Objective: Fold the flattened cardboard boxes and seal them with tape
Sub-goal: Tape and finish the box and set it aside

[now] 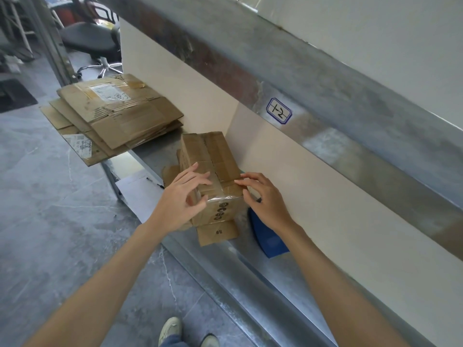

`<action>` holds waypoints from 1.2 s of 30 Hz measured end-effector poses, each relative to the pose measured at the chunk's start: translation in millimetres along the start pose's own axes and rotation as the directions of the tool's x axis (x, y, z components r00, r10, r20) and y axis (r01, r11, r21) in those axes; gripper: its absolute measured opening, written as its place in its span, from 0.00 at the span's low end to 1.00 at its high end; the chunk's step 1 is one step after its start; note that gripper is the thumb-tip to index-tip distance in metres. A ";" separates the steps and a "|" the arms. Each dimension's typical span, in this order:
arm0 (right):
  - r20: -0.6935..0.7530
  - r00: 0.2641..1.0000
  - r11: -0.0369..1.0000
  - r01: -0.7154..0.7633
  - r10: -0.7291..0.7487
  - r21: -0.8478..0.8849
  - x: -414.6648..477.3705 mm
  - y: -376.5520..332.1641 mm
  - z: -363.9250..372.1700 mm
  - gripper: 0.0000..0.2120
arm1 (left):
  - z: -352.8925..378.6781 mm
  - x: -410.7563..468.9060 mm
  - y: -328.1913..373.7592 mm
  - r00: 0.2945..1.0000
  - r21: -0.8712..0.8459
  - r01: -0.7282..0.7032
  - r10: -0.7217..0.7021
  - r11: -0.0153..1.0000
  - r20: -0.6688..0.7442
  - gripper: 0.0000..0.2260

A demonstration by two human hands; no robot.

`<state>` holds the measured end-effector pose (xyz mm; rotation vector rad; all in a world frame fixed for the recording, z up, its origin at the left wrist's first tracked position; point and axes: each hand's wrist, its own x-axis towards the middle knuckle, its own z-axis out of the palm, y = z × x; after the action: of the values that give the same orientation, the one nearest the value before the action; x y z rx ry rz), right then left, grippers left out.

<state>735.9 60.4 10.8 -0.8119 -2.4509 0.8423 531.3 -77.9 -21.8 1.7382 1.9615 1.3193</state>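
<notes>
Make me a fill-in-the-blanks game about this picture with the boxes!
1. The left hand and right hand touch the folded box, made of ____.
2. The label on the metal beam shows the number ____.
3. The stack of flattened boxes lies to the ____ of the folded box.
4. The object beside the right hand is coloured ____.

Missing words: cardboard; 12; left; blue.

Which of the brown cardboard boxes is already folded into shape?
The small brown cardboard box that the left hand and right hand touch: it stands as a closed block, while the others lie flat in a stack farther away.
</notes>
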 end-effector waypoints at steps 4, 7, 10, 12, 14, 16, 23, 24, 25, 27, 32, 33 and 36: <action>-0.030 1.000 0.997 0.005 -0.008 -0.081 1.4 -3.2 -2.3 0.13 | 0.0 0.5 1.8 1.000 0.005 0.021 -0.021 1.000 -0.006 0.12; -0.116 0.993 0.992 -0.026 0.011 -0.123 -5.8 -1.0 -7.9 0.15 | -2.8 -0.6 0.1 1.000 -0.023 0.016 -0.016 1.000 0.014 0.13; -0.051 0.999 0.986 -0.001 -0.008 -0.165 -16.1 0.5 -8.0 0.20 | -1.6 -0.4 0.8 1.000 -0.025 0.021 -0.021 0.999 0.000 0.13; 0.033 0.999 0.985 0.002 0.004 -0.172 -17.5 0.3 -3.9 0.23 | 0.0 -0.2 1.4 1.000 -0.033 0.022 -0.022 0.999 -0.017 0.13; 0.056 0.998 0.988 -0.019 0.028 -0.154 -14.8 2.1 -0.3 0.26 | 0.6 -0.5 0.4 1.000 -0.047 0.019 -0.020 0.999 -0.018 0.13; 0.072 0.996 0.990 -0.046 0.056 -0.131 -11.0 4.8 2.1 0.28 | 1.7 -1.2 0.1 1.000 -0.058 0.019 -0.020 0.998 -0.016 0.13; 0.165 0.984 0.985 -0.036 0.065 -0.171 -4.9 6.1 0.0 0.36 | 1.5 -1.5 0.0 0.999 -0.069 0.037 -0.038 0.997 -0.010 0.13; 0.145 0.988 0.980 -0.016 0.046 -0.200 -5.5 6.8 -3.5 0.37 | 1.4 -1.5 -0.6 0.999 -0.073 0.039 -0.039 0.997 -0.011 0.13; 0.115 0.993 0.973 0.002 0.025 -0.230 -6.4 8.1 -7.6 0.38 | 1.7 -1.2 -0.8 0.999 -0.079 0.041 -0.042 0.996 -0.015 0.13; 0.059 0.998 0.963 0.024 -0.008 -0.269 -8.6 9.7 -14.8 0.37 | 2.8 -1.3 -0.6 0.999 -0.086 0.045 -0.047 0.995 -0.023 0.13; 0.128 0.992 0.978 0.033 -0.007 -0.208 -6.4 1.0 -11.2 0.37 | 4.3 -0.9 -1.5 0.998 -0.087 0.046 -0.049 0.995 -0.027 0.13; 0.143 0.990 0.977 0.036 -0.006 -0.209 -4.5 -0.4 -9.5 0.38 | 4.1 -0.7 -1.3 0.999 -0.088 0.046 -0.048 0.995 -0.024 0.13; 0.173 0.985 0.978 0.039 -0.003 -0.205 1.2 -0.9 -7.7 0.39 | 3.4 -1.1 0.3 0.998 -0.094 0.050 -0.052 0.994 -0.022 0.13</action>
<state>738.8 63.8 17.2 -0.8135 -2.7305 0.6815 534.1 -77.3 -23.9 1.6261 1.9108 1.3978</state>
